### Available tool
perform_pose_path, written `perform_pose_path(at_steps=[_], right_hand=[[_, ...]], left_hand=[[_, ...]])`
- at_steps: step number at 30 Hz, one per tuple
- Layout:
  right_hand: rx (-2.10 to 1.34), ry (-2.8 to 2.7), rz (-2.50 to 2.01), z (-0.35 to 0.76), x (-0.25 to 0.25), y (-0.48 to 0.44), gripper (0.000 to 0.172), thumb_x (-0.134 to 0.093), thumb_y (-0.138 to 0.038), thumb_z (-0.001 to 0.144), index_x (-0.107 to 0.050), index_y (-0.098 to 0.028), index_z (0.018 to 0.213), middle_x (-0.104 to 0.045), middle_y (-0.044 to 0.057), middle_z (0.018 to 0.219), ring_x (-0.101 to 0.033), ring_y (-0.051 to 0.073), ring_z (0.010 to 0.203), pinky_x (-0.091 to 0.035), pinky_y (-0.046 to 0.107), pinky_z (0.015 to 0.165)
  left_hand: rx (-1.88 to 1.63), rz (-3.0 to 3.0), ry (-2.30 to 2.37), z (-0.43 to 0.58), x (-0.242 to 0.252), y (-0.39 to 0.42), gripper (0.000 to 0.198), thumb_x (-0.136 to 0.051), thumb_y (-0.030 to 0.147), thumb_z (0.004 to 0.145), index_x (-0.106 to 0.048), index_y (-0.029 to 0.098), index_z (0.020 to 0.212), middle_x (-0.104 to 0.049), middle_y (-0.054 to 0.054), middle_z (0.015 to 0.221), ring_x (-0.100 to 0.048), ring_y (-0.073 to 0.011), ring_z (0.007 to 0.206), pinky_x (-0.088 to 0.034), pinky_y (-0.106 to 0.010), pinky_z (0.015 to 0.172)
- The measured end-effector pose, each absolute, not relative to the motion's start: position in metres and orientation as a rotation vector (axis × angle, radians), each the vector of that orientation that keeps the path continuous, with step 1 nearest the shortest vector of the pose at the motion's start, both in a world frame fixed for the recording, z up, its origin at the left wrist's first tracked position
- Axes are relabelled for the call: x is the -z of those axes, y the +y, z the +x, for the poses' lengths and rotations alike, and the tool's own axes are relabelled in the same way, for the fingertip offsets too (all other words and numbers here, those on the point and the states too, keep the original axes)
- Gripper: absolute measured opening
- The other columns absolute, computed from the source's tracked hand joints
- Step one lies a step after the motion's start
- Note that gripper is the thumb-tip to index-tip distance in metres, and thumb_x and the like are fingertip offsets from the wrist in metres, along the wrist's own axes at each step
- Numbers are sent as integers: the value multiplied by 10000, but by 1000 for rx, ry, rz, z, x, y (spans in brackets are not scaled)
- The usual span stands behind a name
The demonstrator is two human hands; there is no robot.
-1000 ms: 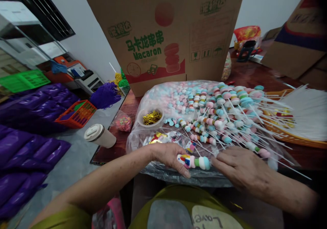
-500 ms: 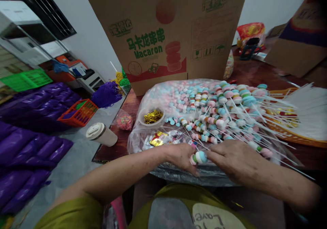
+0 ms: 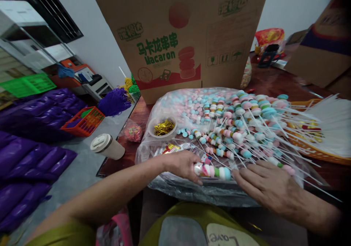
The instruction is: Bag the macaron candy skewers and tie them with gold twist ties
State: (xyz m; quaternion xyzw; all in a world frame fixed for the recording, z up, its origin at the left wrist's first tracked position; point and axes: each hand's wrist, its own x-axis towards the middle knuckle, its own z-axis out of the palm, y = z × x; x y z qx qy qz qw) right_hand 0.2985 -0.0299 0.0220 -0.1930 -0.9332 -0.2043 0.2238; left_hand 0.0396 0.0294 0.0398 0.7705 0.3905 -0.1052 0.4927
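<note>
A marshmallow skewer [image 3: 216,172] with pink, white, green and blue pieces lies level between my hands at the front of the table. My left hand [image 3: 186,165] is closed around its left end, where a shiny printed piece shows beside the thumb. At the blue end, the fingers of my right hand [image 3: 268,185] are pressed together and bent down; the stick there is hidden under them. Just beyond my hands, a pile of finished marshmallow skewers [image 3: 246,125] lies on a clear plastic bag [image 3: 156,151], white sticks pointing right. Printed wrappers [image 3: 171,149] lie behind my left hand.
A bowl [image 3: 153,132] of gold twist ties and a bag of loose marshmallow pieces [image 3: 189,107] sit behind. A Macaron carton [image 3: 219,63] stands at the back. An orange basket [image 3: 326,154] with white sticks is at right, a lidded cup [image 3: 115,150] at the left table edge.
My left hand has moved left and my right hand right and slightly down, widening the gap between them. More of the skewer now shows, including the shiny piece at its left end.
</note>
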Motion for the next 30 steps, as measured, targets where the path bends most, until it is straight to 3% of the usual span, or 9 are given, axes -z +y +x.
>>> perform_pose_path(at_steps=[3,6,11,15,18,21,25,30], right_hand=[[498,-2549,-679,300,-18,-35,253,-322,-13,855,-536,-117,941,-568,30,652,-479,151,588,-336,310,597],[432,-2489,-735,299,-17,-37,265,-345,14,825,-540,-126,938,-540,14,620,-466,140,566,-328,294,571],[330,-2429,-762,298,-25,-37,213,-390,-9,808,-517,-137,919,-514,8,597,-452,129,531,-309,268,515],[300,-2418,-734,299,-33,-39,211,-398,-11,799,-506,-133,932,-519,12,599,-452,125,524,-316,256,496],[448,-2419,-695,301,-40,-43,257,-387,23,792,-529,-124,948,-546,14,604,-465,128,542,-345,271,533],[587,-2458,-671,306,-46,-46,268,-382,11,823,-549,-121,986,-621,51,717,-511,157,639,-372,319,622],[675,-2511,-641,311,-51,-51,271,-378,-26,858,-565,-134,1022,-645,68,806,-521,187,717,-363,358,660],[731,-2627,-504,309,-57,-60,309,-306,-44,883,-570,-136,1014,-637,50,815,-502,183,706,-344,380,656]], left_hand=[[17,2287,1260,42,-41,15,243,-626,420,687,-609,178,702,-548,21,598,-487,-119,573,-308,-214,518],[-69,2481,1336,42,-41,8,182,-606,353,711,-631,176,678,-581,4,591,-501,-123,567,-290,-221,521],[-367,2470,1249,33,-30,9,333,-673,488,669,-661,159,618,-599,2,537,-501,-103,503,-291,-205,477],[-653,2445,914,25,-18,10,357,-671,490,684,-717,165,821,-671,-19,656,-569,-103,576,-386,-184,569],[-750,2379,972,26,-15,7,546,-680,572,617,-699,139,950,-667,-32,665,-558,-114,565,-410,-196,579],[-681,2288,1049,31,-17,4,621,-688,579,599,-660,153,1051,-664,-25,723,-555,-123,619,-429,-213,622],[-416,1815,983,39,-28,2,424,-710,515,607,-667,132,785,-576,25,596,-528,-97,546,-423,-194,520],[-140,1274,875,43,-38,6,456,-747,526,512,-577,125,648,-576,38,500,-431,-56,314,-329,-179,332]])
